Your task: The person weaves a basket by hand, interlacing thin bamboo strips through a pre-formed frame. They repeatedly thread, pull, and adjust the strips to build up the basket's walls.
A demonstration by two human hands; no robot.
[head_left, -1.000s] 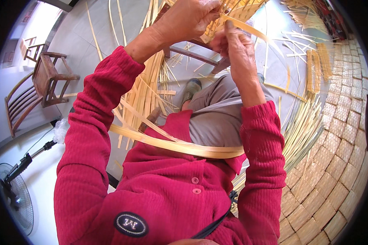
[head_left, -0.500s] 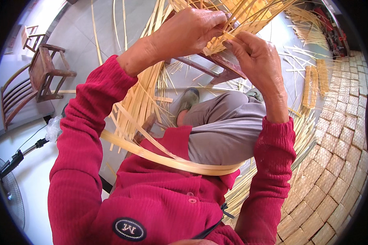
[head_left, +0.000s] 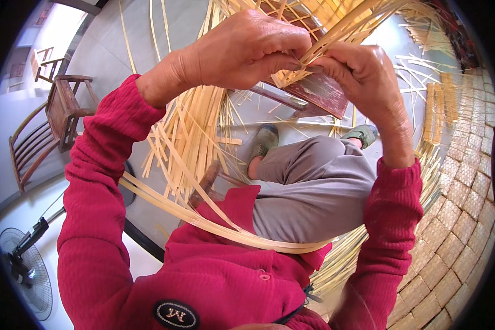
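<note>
At the top of the head view, my left hand (head_left: 242,50) and my right hand (head_left: 371,82) meet at the near corner of a half-woven bamboo piece (head_left: 325,15). Both have thumb and fingers pinched on thin bamboo strips (head_left: 342,39) at that corner, and the fingertips almost touch. Long loose strip ends fan up and right from the weave. A low wooden stool (head_left: 320,94) with worn red paint stands beneath the work. Across my lap lie several long, bowed bamboo strips (head_left: 242,236).
A heap of bamboo strips (head_left: 189,137) spreads on the floor at left. Wooden chairs (head_left: 60,113) and a fan (head_left: 26,269) stand farther left. On the right are rows of stacked woven pieces (head_left: 448,242), a long bundle of thin strips (head_left: 346,258) and flat woven panels (head_left: 441,107).
Both my hands have shifted slightly and the left wrist has turned. The weave's corner has tilted, with the loose strips now gathered closer together above the right hand. My right foot shows more.
</note>
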